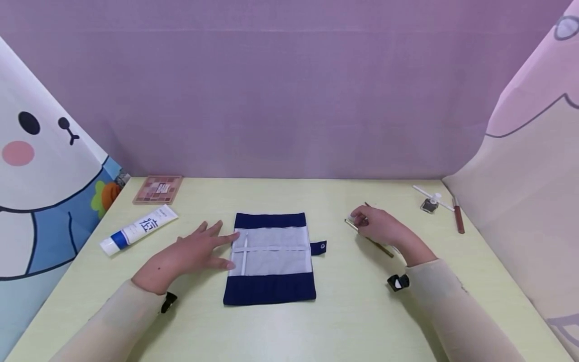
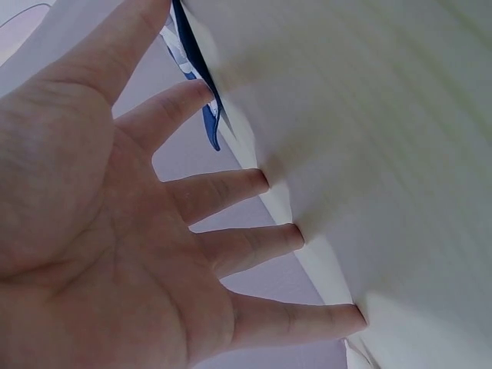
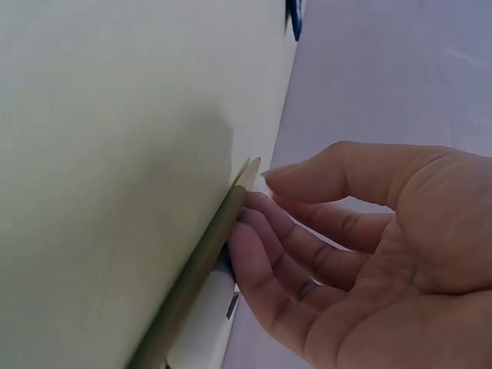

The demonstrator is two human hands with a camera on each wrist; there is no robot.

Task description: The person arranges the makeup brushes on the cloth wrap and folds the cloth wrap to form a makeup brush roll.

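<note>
A navy roll-up case (image 1: 269, 290) lies unfolded, its pale inside bearing a white stick (image 1: 245, 256) under a strap. My left hand (image 1: 192, 254) is spread, thumb and index finger touching the case's left edge; its other fingertips rest on the table in the left wrist view. To the right of the case, my right hand (image 1: 382, 230) bends over an olive stick (image 1: 383, 249). The right wrist view shows loosely curled fingers against this olive stick (image 3: 188, 288), the thumb apart from it. A white cylindrical thing (image 3: 204, 319) lies beside the stick.
A pink palette (image 1: 158, 190) and a white tube with a blue band (image 1: 140, 229) lie at the left. At the back right are a small dark bottle (image 1: 429, 205), a white stick (image 1: 422, 191) and a brown-handled tool (image 1: 459, 218). The case's snap tab (image 1: 318, 248) points right.
</note>
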